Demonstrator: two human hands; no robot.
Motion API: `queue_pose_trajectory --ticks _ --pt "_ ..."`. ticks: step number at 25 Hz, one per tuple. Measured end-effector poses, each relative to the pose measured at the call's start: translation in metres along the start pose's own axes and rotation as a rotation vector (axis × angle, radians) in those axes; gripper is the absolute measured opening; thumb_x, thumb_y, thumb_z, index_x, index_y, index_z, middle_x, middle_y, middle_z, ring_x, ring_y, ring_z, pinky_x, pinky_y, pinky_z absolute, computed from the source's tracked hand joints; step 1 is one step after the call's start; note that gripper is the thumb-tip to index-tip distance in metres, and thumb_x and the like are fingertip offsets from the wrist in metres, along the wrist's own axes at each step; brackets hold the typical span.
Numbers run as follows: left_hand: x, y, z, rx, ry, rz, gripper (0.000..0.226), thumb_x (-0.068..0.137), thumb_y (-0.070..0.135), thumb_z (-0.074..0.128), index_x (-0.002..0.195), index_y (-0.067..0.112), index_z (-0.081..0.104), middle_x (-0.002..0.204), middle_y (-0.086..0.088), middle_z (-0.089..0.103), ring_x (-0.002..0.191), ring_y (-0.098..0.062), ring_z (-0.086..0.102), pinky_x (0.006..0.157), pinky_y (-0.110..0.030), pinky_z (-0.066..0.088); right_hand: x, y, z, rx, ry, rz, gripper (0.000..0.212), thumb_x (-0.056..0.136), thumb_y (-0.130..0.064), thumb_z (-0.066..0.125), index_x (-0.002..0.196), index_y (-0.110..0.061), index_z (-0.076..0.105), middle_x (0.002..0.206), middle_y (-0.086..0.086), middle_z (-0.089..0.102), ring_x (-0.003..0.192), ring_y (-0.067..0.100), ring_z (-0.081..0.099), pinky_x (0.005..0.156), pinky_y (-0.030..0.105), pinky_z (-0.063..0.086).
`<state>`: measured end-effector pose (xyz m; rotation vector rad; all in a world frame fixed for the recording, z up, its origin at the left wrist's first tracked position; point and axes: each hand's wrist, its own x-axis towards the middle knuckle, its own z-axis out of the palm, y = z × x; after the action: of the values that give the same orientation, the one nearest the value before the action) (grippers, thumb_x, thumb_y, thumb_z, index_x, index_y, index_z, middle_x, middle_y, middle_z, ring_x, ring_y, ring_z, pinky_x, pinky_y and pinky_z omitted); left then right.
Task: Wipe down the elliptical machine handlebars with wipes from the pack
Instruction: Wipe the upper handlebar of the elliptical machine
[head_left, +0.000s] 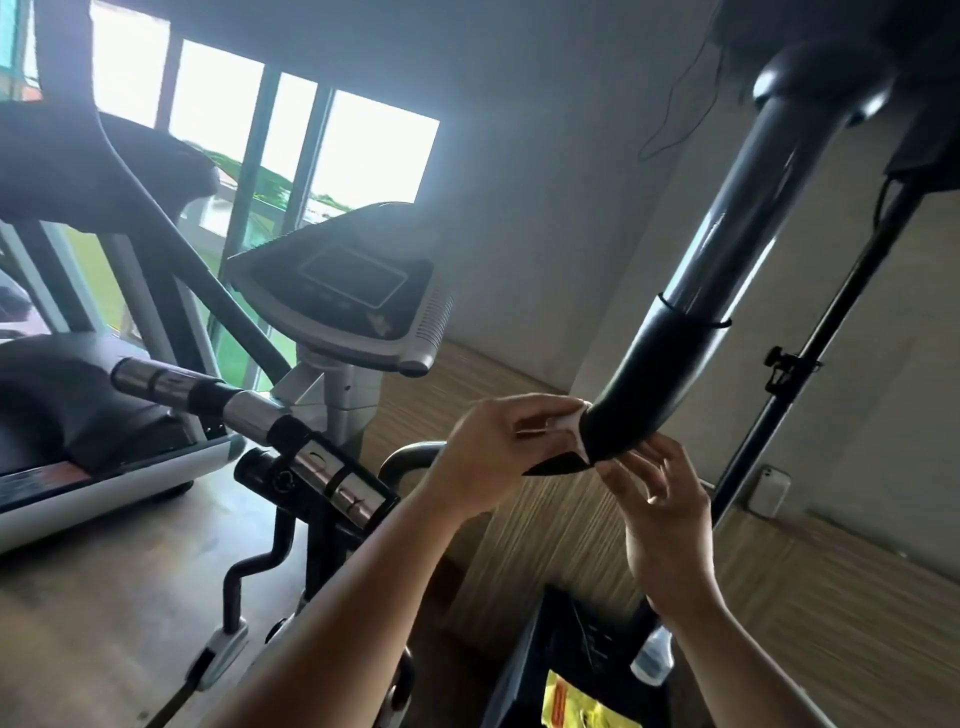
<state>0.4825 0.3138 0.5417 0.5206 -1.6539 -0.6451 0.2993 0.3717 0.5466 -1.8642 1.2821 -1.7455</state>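
Note:
The elliptical's black moving handlebar (670, 358) sweeps down from the upper right, and its padded grip ends at the centre. My left hand (493, 452) pinches a pale wipe (571, 428) against the end of that grip. A dark pointed flap (556, 465) sticks out just below the wipe. My right hand (660, 504) is under the grip with fingers loosely spread, the fingertips touching its underside. The yellow wipes pack (571, 701) lies low at the bottom edge, partly cut off.
The console (343, 286) and the chrome-banded fixed handlebar (249, 410) are on the left, with a treadmill (78, 415) behind them by the windows. A thin black stand pole (779, 400) rises on the right, next to a phone (769, 491). A clear bottle (654, 654) stands near the pack.

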Motion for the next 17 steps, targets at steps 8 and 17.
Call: queue_pose_trajectory --ticks 8,17 --pt "0.012 0.092 -0.013 -0.087 0.089 0.159 0.031 0.084 0.014 0.079 0.114 0.016 0.074 0.093 0.009 0.078 0.086 -0.008 0.074 0.083 -0.03 0.059 -0.001 -0.001 0.001 0.036 0.01 0.0 0.038 0.084 -0.018 0.078 0.109 -0.043 0.064 0.111 -0.018 0.072 0.11 0.0 0.066 0.094 0.034 0.054" --pt "-0.009 0.137 -0.009 0.2 0.345 0.113 0.012 0.089 0.026 0.075 0.098 0.034 0.075 0.096 0.009 0.078 0.094 -0.01 0.074 0.09 -0.046 0.059 -0.01 0.001 0.008 0.221 0.049 0.049 0.032 0.091 -0.014 0.071 0.118 -0.032 0.066 0.118 -0.009 0.072 0.115 0.005 0.064 0.101 0.036 0.052"
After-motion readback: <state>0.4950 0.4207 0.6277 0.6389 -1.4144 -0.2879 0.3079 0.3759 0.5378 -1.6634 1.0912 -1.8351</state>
